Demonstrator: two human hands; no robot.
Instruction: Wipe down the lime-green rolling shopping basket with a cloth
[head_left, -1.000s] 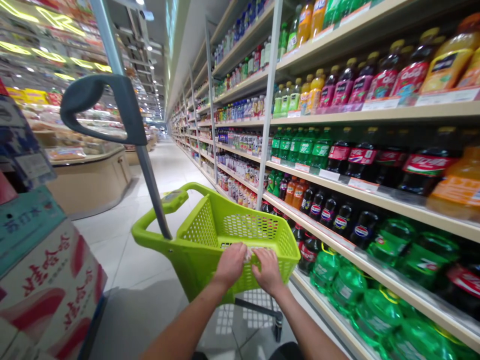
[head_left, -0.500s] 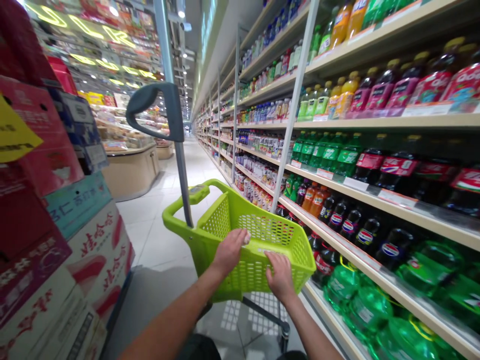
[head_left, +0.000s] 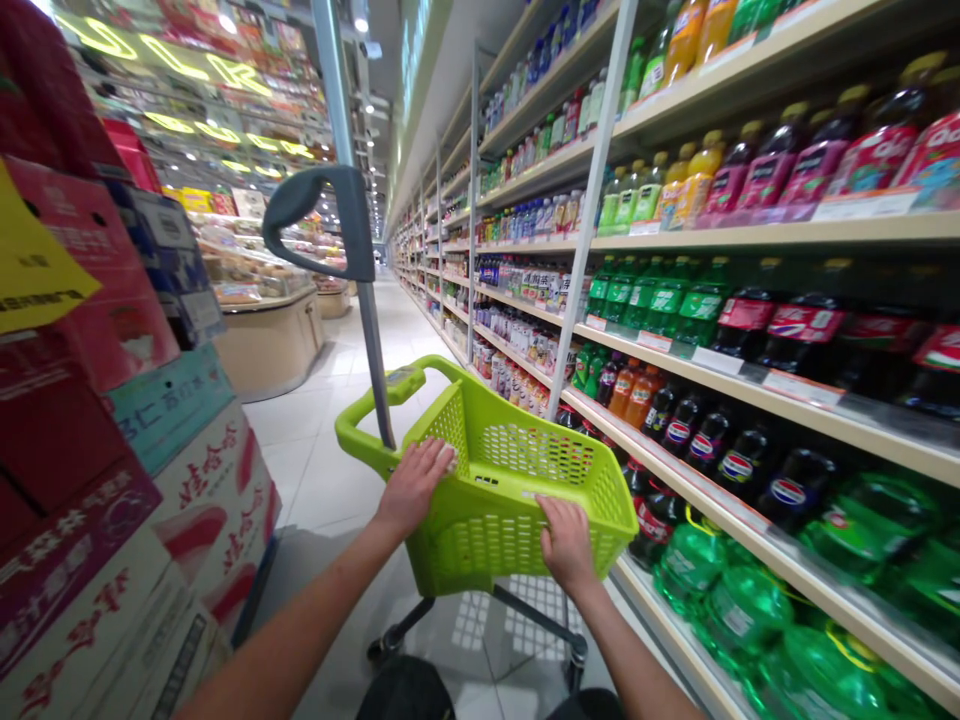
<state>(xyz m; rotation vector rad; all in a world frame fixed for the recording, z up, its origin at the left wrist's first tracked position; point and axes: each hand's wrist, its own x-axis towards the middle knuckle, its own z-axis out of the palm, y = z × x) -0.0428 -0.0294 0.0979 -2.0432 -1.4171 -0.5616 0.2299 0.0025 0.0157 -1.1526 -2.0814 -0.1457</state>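
Parting along the near rim (head_left: 491, 500): left hand (head_left: 415, 487) sits closer to the pole (head_left: 373, 345) than half a second ago, and the gap between the hands is wider. Left fingers lie close together, bent over the edge, a small white wad (head_left: 451, 459) at their tips; it travels with them, so probably held, though how firmly is hidden. Upshot: the wad is now near the pole end, and the middle of the rim lies uncovered between the hands. Right hand (head_left: 568, 542) is little shifted, fingers hooked over the same rim, thumb on the outer wall, seemingly a light grip; no wad visible there. Green basket (head_left: 472, 550) is directly under both sets of fingers, touching, its inside just beyond them, its divider (head_left: 441, 418) near the left fingertips. Past the left hand, the pole slants up, carrying a dark handle (head_left: 361, 225). Below the basket, a leg (head_left: 536, 617) runs to a wheel on the tiles. Outward again: bottle shelves (head_left: 720, 358) along the right, stacked cartons (head_left: 214, 470) on the left, apart from the basket.
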